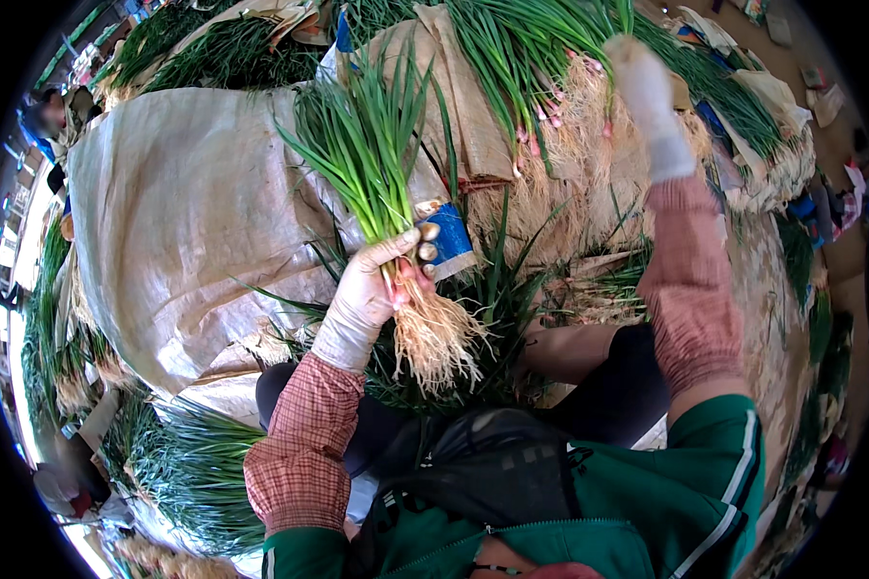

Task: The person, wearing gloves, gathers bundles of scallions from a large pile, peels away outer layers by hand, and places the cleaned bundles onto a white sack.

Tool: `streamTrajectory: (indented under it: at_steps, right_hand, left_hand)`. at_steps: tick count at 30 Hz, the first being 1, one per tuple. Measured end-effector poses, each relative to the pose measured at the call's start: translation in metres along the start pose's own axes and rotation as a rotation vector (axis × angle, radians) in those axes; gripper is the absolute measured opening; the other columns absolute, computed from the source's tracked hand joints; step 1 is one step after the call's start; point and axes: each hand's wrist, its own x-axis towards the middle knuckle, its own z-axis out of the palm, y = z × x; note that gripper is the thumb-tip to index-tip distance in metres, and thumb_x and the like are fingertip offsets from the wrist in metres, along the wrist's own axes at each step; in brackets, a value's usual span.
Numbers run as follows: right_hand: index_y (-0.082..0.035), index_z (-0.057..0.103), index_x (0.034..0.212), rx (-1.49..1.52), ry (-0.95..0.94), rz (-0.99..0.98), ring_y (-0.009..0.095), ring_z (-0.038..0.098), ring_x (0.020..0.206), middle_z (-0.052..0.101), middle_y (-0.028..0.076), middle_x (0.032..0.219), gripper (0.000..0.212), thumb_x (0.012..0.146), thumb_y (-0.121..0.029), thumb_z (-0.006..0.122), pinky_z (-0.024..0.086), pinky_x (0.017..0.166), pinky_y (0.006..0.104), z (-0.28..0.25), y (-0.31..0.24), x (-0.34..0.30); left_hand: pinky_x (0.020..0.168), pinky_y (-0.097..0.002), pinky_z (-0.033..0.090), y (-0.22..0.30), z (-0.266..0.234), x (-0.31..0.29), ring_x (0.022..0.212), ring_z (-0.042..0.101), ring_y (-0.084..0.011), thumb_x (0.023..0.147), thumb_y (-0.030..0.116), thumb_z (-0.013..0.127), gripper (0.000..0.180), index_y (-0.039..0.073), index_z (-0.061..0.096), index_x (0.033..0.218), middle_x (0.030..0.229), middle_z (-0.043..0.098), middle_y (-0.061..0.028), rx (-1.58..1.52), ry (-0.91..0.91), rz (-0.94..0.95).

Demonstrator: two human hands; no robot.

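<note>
My gloved left hand (360, 289) is closed around a bunch of spring onions (370, 183). Their green leaves point up and away, while pinkish bulbs and long pale roots hang below my fingers. At the upper right, my gloved right hand (645, 92) is blurred by motion at the edge of a heap of spring onions (512, 58). Its fingers appear closed on a single spring onion (608, 106), whose bulb shows just below them and whose green stalk rises above. Loose roots from the heap hang beside this hand.
A large pale sheet (193, 222) covers the left side. A blue-printed sack piece (449, 241) lies behind the held bunch. More spring onions (198, 473) lie at lower left. Loose leaves (497, 309) lie before my knees. Another person (53, 121) is at the far left.
</note>
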Motion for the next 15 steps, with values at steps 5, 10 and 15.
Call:
streamTrajectory:
  at_steps: [5, 10, 15]
  right_hand:
    - [-0.009, 0.067, 0.098, 0.007, -0.661, 0.224, 0.025, 0.067, 0.074, 0.068, 0.014, 0.089, 0.027, 0.089, -0.034, 0.059, 0.054, 0.069, 0.0414, 0.097, -0.025, -0.104]
    - [-0.005, 0.067, 0.093, 0.74, -0.355, 0.113, 0.016, 0.063, 0.066, 0.065, 0.006, 0.073, 0.03, 0.086, -0.034, 0.063, 0.05, 0.057, 0.0282, 0.035, -0.073, -0.183]
    - [-0.004, 0.066, 0.087, 1.094, -0.701, 0.429, 0.011, 0.056, 0.059, 0.058, 0.004, 0.063, 0.032, 0.094, -0.034, 0.057, 0.044, 0.053, 0.0278, 0.028, -0.117, -0.233]
  left_hand:
    - [0.07, -0.0361, 0.055, -0.008, 0.008, 0.01, 0.086, 0.062, -0.0226, 0.089, 0.013, 0.058, 0.025, 0.002, 0.057, 0.111, 0.094, 0.062, -0.0096, -0.011, 0.0, -0.011]
    - [0.107, -0.047, 0.035, -0.013, 0.012, 0.015, 0.122, 0.05, -0.0354, 0.088, 0.011, 0.059, 0.02, 0.002, 0.058, 0.105, 0.1, 0.065, -0.013, 0.016, -0.091, 0.049]
    - [0.043, -0.026, 0.052, -0.014, 0.021, 0.005, 0.072, 0.069, -0.0258, 0.087, 0.013, 0.062, 0.021, -0.002, 0.06, 0.101, 0.099, 0.066, -0.0229, -0.064, 0.141, -0.037]
